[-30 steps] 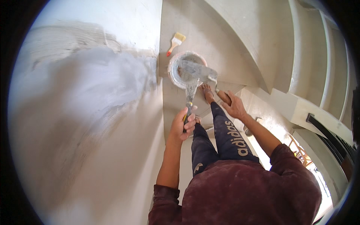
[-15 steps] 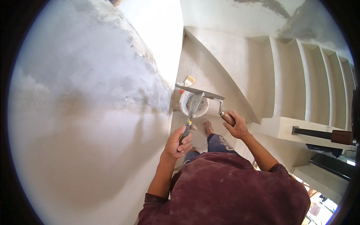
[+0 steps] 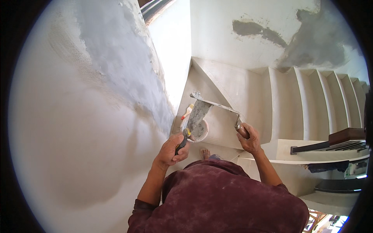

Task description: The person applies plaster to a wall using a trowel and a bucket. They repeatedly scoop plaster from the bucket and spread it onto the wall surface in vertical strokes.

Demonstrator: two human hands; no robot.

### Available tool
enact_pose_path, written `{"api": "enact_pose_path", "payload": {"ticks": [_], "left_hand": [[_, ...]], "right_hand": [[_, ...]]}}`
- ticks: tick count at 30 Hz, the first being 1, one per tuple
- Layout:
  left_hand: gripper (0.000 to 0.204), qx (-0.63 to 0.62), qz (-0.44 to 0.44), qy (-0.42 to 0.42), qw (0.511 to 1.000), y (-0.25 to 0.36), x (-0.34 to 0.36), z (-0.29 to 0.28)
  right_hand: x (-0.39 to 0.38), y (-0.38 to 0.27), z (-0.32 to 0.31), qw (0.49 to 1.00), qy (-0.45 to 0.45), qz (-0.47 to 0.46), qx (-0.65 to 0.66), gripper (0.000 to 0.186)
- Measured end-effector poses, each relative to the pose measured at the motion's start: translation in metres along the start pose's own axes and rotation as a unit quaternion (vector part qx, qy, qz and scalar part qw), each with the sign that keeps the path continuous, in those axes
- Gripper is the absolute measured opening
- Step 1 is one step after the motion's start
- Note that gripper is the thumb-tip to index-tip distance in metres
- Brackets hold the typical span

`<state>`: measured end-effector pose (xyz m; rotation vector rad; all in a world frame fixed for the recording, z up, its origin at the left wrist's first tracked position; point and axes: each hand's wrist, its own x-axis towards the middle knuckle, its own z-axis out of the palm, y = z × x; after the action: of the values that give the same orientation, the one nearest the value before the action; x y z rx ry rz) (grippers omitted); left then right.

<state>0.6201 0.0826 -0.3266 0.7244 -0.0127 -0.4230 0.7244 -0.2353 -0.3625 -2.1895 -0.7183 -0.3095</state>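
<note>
My left hand (image 3: pixel 169 150) is closed round the black and yellow handle of a putty knife (image 3: pixel 199 113), whose blade is coated with wet grey plaster. The blade's far end meets the edge of a trowel (image 3: pixel 222 106). My right hand (image 3: pixel 250 139) grips that trowel by its brown wooden handle. Its blade is seen nearly edge-on, and a lump of grey plaster (image 3: pixel 195 94) clings to the far left end. Below the tools stands a round white bucket (image 3: pixel 206 129) with grey mix inside, partly hidden by the putty knife.
A paintbrush (image 3: pixel 189 110) with pale bristles lies beside the bucket. Close on my left rises a wall with a grey plastered band (image 3: pixel 116 54). Pale stairs (image 3: pixel 285 105) climb to the right, below a wall with grey patches (image 3: pixel 316 42). A handrail (image 3: pixel 345 136) is at far right.
The view has tilted up, showing more of both walls. The putty knife's blade has turned its plaster-covered face into view, against the trowel. Both hands keep their hold.
</note>
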Motion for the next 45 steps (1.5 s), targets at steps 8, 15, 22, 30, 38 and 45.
{"api": "enact_pose_path", "payload": {"ticks": [8,15,22,30,38,45], "left_hand": [[0.046,0.079,0.052,-0.049,0.994,0.018,-0.010,0.007],[0.054,0.241,0.141,0.004,0.960,0.059,-0.022,0.015],[0.056,0.307,0.080,0.021,0.948,0.052,-0.013,-0.004],[0.048,0.235,0.051,-0.037,0.970,0.032,0.002,0.013],[0.044,0.185,0.045,-0.047,0.981,0.025,0.007,0.009],[0.045,0.177,0.060,-0.045,0.981,0.028,0.004,0.006]], "right_hand": [[0.002,0.014,-0.042,0.992,0.067,-0.097,-0.033,0.039],[0.005,0.006,-0.055,0.999,0.014,-0.031,-0.041,0.031],[0.034,0.035,-0.088,0.888,-0.217,0.134,0.383,0.043],[0.048,0.023,-0.033,0.579,-0.355,0.181,0.711,0.070],[0.058,0.028,-0.017,0.603,-0.383,0.194,0.672,0.069],[0.065,0.030,-0.029,0.632,-0.389,0.186,0.644,0.058]]}}
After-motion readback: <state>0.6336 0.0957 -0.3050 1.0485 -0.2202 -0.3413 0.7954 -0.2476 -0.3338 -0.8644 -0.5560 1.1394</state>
